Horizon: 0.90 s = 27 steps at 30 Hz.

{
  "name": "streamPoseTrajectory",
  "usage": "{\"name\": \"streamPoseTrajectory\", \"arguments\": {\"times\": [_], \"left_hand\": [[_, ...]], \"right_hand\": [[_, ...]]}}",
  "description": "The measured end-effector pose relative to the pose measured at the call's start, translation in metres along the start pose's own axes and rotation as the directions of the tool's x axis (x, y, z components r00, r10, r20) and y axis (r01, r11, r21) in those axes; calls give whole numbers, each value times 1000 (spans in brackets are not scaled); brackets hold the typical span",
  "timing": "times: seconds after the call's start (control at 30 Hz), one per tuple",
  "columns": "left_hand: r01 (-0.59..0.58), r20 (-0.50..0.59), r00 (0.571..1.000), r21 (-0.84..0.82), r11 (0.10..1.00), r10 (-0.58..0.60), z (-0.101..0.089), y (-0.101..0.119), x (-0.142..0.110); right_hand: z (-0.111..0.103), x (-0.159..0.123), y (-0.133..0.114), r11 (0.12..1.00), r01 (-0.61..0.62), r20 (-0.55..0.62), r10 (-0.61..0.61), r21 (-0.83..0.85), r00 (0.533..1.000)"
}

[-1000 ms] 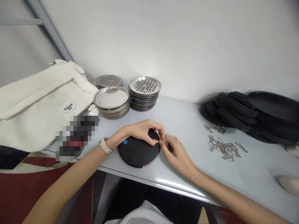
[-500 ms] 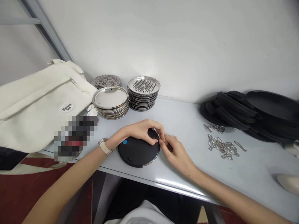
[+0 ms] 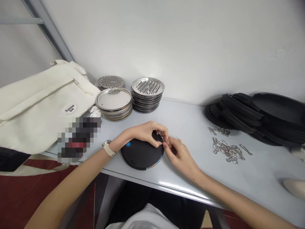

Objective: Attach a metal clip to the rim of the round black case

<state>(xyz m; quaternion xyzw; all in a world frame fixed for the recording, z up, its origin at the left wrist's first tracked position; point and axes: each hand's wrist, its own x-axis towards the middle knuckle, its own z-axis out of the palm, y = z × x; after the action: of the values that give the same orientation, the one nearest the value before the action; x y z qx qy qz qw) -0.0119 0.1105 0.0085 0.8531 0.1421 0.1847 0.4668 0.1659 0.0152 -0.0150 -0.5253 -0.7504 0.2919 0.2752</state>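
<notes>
Pinching 1 clip [image 3: 161, 139] w/ R hand [image 3: 181, 156] at back-right rim of 1 blk disc [image 3: 140, 155]; half-curling L hand [image 3: 144, 131] over disc, can't tell grip. By disc: 3 metal stacks [image 3: 115, 112] behind, 2 clip piles [image 3: 222, 145] right. Gray table [image 3: 186, 124] under, white wall [image 3: 202, 47] past.

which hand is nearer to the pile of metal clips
Right. The metal clips lie to the right of both hands: the right hand is at the black disc's right edge, while the left hand reaches over the disc, farther away.
</notes>
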Motion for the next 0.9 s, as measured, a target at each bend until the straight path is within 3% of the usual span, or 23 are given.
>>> {"name": "streamPoseTrajectory", "arguments": {"times": [0.63,0.9], "left_hand": [[9,10,1000,-52,999,-8,1,1,-1],[-38,-40,998,32,999,39,2,0,-2]], "right_hand": [[0,2,0,1000,-2,12,2,-10,1000],[-2,2,-2,1000,-20,17,20,-5,1000]]}}
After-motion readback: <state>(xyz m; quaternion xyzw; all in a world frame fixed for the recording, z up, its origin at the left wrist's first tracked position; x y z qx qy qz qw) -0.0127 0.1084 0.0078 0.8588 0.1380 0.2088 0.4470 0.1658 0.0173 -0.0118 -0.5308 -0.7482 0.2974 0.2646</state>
